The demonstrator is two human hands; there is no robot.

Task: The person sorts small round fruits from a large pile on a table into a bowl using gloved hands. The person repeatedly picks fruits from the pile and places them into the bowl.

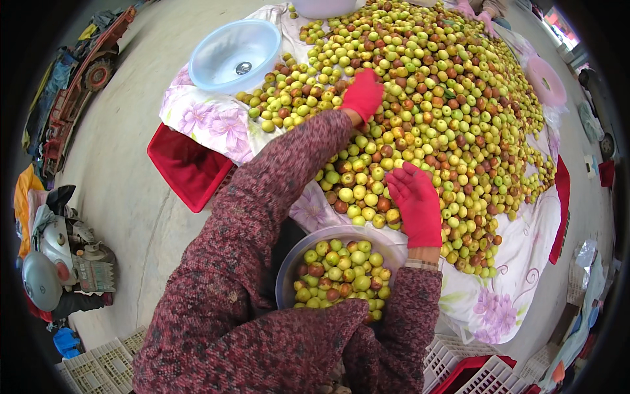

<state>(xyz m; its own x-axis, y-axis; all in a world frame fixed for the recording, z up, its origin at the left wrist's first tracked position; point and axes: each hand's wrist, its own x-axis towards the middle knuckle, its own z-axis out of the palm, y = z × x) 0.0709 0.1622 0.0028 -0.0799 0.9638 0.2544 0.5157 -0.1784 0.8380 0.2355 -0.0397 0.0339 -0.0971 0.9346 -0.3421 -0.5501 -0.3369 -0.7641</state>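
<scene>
A wide heap of green and reddish-brown jujubes (462,123) covers a floral cloth (492,305) in front of me. My left hand (363,96), in a red glove, reaches onto the fruit at the heap's left part; its fingertips are hidden, so its hold cannot be told. My right hand (416,202), also red-gloved, lies palm up at the heap's near edge, fingers loosely curled and apart, with no fruit seen in it. A translucent basin (285,276) close to my body, left of my right wrist, holds many jujubes, partly covered by my sleeve.
A light-blue basin (197,54) stands at the cloth's far left corner, a pink one (546,81) at the right. A red-lined crate (189,167) sits below the left edge; plastic crates (455,349) stand near right. Another person's pink-gloved hands (485,19) are at the far side.
</scene>
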